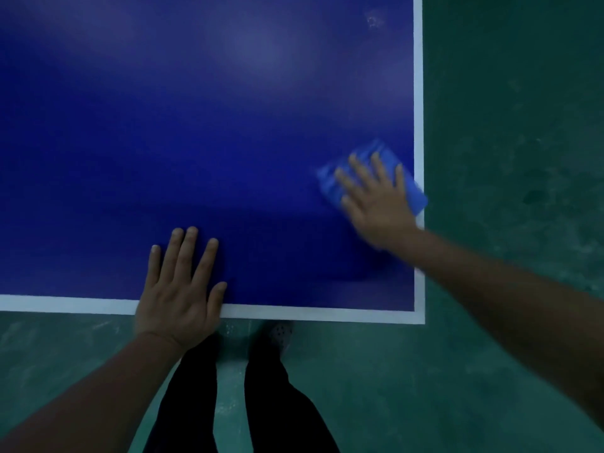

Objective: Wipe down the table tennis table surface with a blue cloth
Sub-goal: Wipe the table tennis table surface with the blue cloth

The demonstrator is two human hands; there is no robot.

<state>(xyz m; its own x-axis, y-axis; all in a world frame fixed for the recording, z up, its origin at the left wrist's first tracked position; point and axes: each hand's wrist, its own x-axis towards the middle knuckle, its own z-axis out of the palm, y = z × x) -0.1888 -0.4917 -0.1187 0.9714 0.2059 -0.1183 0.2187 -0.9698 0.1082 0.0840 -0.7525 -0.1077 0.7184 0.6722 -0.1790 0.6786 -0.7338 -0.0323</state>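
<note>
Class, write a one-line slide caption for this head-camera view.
Right hand presses a blue cloth flat near the table tennis table's right edge; left hand rests flat at the near edge.

Counter [202, 132]: dark blue playing surface with a white border line along the near edge and the right edge, the two lines meeting at the near right corner. A faint whitish smudge [373, 21] sits far up near the right line. Blue cloth [413, 188] lies flat on the surface, overlapping the right border. Left hand [176, 295] rests flat across the near border line. Right hand [376, 197] presses on the cloth. The counter stands on a green floor [516, 158].
</note>
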